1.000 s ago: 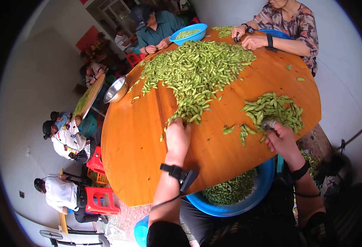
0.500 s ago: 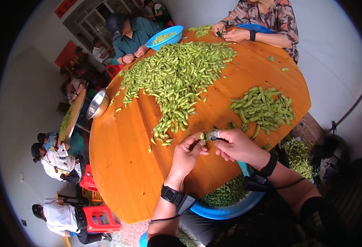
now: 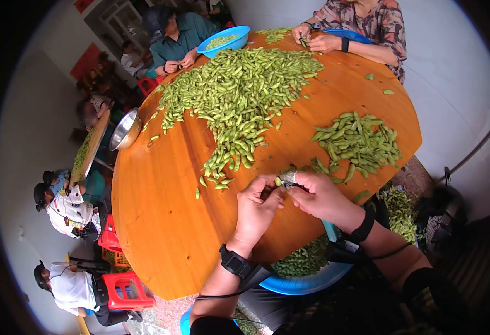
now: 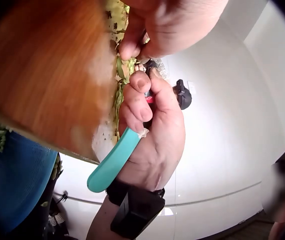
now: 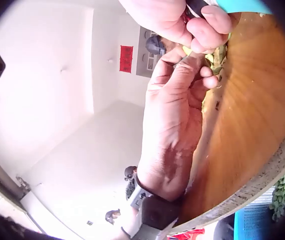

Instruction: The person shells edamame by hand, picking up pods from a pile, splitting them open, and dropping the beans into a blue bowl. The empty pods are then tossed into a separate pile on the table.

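In the head view my left hand (image 3: 254,209) pinches a green soybean pod (image 3: 278,181) between thumb and forefinger, above the near edge of the table. My right hand (image 3: 326,196) meets it there, fingertips right at the pod. Its curled fingers hold a teal-handled tool (image 4: 113,162), the handle sticking out below the fist; the working end is hidden among the fingers. Something silvery grey (image 3: 288,177) shows at the right fingertips. A small heap of pods (image 3: 359,142) lies beyond the right hand, and a large heap (image 3: 239,89) spreads over the far half.
Under the table edge, a blue basin (image 3: 306,286) holds shelled beans. A metal bowl (image 3: 125,129) sits at the table's left edge. Across the wooden table (image 3: 155,223), two people work at pods beside a blue bowl (image 3: 225,40). Red stools (image 3: 125,290) stand left.
My left hand has come back from the large heap with a pod, and my right hand has moved left from the small heap to meet it. Over the last half second both stay together.
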The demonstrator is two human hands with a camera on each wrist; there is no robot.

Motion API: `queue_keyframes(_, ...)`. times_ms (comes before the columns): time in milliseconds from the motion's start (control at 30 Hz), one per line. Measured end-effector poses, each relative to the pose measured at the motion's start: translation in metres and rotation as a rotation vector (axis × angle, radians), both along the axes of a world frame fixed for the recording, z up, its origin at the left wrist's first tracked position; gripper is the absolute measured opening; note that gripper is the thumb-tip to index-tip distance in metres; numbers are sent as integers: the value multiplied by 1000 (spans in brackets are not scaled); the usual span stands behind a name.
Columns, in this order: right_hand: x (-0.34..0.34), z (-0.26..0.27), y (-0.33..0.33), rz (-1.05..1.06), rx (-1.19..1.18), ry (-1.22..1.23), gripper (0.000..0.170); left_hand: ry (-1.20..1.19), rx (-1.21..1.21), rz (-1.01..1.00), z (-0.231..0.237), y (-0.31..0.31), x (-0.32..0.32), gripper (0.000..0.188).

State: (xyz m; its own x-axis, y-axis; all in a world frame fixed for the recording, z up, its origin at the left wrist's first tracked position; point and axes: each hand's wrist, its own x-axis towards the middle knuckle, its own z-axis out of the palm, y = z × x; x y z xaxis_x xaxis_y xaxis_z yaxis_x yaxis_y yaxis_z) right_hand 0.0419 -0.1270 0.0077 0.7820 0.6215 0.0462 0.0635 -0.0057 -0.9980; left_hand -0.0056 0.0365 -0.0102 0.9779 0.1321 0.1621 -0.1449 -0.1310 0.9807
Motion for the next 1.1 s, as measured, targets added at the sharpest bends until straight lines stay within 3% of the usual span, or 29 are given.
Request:
queue_keyframes(67, 1, 0, -1, -22, -2, -15, 8, -3, 8, -7, 3, -2, 0, 18)
queue_keyframes(233, 7, 13, -13, 112, 91, 360, 9, 35, -138, -69, 8, 3, 1, 19)
queue_keyframes(400, 16, 16, -18, 127, 132, 557, 9, 152, -377, -185, 11, 13, 4, 25)
queue_keyframes(567, 14, 19, -20, 89, 98, 494, 11, 167, -433, -221, 14, 11, 6, 33)
queue_keyframes(733, -1, 22, -10, -3, 48, 319, 15, 73, -93, -152, 8, 4, 4, 26)
queue_keyframes(1100, 0, 23, -15, 12, 117, 423, 15, 110, -268, -142, 7, 11, 5, 29)
